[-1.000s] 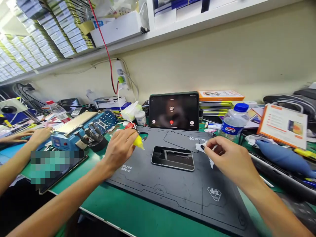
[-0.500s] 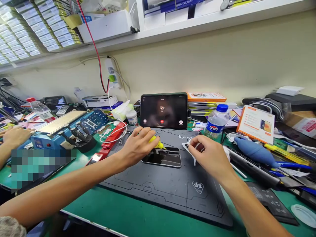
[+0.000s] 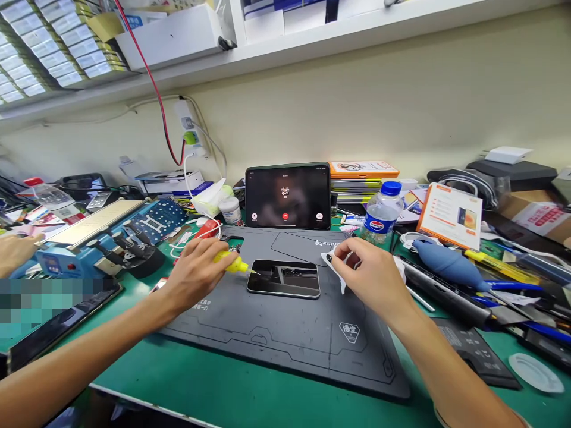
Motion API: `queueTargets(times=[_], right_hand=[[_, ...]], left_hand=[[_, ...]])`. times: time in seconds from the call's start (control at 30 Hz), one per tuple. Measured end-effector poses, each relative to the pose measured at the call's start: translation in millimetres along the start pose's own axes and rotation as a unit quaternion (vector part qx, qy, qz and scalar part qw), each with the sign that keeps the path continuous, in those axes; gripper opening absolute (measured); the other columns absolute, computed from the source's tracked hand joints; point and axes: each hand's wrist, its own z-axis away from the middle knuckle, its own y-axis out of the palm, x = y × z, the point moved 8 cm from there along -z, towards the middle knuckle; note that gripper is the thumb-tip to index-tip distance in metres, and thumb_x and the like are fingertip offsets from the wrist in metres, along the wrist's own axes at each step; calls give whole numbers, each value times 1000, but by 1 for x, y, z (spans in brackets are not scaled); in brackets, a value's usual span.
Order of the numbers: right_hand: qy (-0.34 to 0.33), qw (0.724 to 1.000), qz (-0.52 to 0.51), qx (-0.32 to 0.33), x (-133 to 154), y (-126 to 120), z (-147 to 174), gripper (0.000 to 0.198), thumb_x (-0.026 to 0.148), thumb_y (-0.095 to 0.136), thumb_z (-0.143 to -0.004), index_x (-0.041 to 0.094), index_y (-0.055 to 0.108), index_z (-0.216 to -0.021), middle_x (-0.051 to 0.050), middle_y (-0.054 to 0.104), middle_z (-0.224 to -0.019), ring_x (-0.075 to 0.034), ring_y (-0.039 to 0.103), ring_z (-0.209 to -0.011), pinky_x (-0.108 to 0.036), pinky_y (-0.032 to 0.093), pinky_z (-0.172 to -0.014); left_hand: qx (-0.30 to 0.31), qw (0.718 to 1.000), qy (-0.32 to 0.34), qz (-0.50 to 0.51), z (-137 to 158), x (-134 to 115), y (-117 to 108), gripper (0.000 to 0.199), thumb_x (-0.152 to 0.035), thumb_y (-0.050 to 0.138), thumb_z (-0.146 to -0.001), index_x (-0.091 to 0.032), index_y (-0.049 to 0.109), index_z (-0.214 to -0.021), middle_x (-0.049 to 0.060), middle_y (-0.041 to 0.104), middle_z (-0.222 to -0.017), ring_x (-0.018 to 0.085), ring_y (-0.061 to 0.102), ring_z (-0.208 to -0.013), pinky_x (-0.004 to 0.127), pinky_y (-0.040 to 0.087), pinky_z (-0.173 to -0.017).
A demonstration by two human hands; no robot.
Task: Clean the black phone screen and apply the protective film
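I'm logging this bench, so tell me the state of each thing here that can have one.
Smartphone: face up, screen dark and reflective
Work mat: flat under the smartphone
Yellow squeeze bottle: in left hand, tilted, tip at the smartphone's left end
White wipe: crumpled, pinched in right hand
Tablet: propped up, screen on
Blue-capped bottle: upright, capped
Power strip: plugs inserted

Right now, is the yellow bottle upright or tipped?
Tipped: the left hand holds the bottle with its nozzle slanting down toward the phone.
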Motion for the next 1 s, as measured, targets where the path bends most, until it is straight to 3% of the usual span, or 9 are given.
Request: queueTargets(times=[0.17, 0.33, 0.5, 0.63, 0.77, 0.9, 1.0], right_hand=[[3, 1000, 6, 4, 1, 1, 1, 13, 31, 58, -80, 26, 61, -68, -2, 72, -70, -19, 64, -57, -33, 48, -58], [4, 1000, -3, 3, 0, 1, -1, 15, 35, 57, -78, 27, 62, -66, -2, 72, -67, -20, 64, -55, -34, 48, -57], [19, 1000, -10, 2, -1, 5, -3, 18, 42, 57, -73, 28, 63, -63, -2, 70, -62, -22, 62, -51, -36, 46, -53], [25, 1000, -1, 15, 2, 9, -4, 19, 45, 57, -71, 29, 64, -63, -2, 71, -62, -22, 62, -50, -38, 47, -54], [27, 999, 7, 26, 9, 12, -4, 21, 47, 56, -71, 29, 64, -61, -1, 67, -55, -22, 59, -43, -38, 45, -51], [40, 999, -2, 21, 8, 13, -4, 19, 46, 59, -68, 29, 65, -59, -1, 67, -55, -22, 59, -44, -38, 45, -51], [56, 998, -10, 11, 3, 11, -4, 16, 43, 62, -66, 29, 66, -59, -1, 68, -56, -22, 60, -45, -37, 44, -52]], left_hand=[[8, 979, -179, 97, 23, 45, -9, 28, -34, 69, -84, -31, 79, -109, 5, 80, -111, 29, 73, -105, 44, 56, -95], [-47, 908, -390, 145, 77, 102, -26, 46, -55, 72, -83, -21, 72, -114, 7, 82, -108, 29, 77, -95, 42, 64, -87], [-81, 845, -507, 148, 140, 129, -37, 38, -46, 71, -100, -17, 67, -124, 9, 74, -121, 24, 74, -102, 44, 64, -90], [-71, 823, -544, 145, 160, 139, -38, 38, -40, 70, -102, -18, 65, -133, 10, 68, -133, 26, 70, -113, 48, 63, -95], [-51, 821, -551, 141, 164, 152, -31, 39, -40, 70, -102, -18, 64, -134, 11, 68, -135, 27, 70, -114, 49, 62, -96], [-55, 833, -538, 116, 166, 157, -28, 38, -40, 70, -102, -18, 65, -133, 10, 69, -132, 25, 71, -111, 47, 63, -93], [-111, 859, -496, 65, 160, 141, -45, 47, -41, 73, -97, -18, 61, -136, 13, 67, -128, 28, 70, -111, 48, 64, -91]])
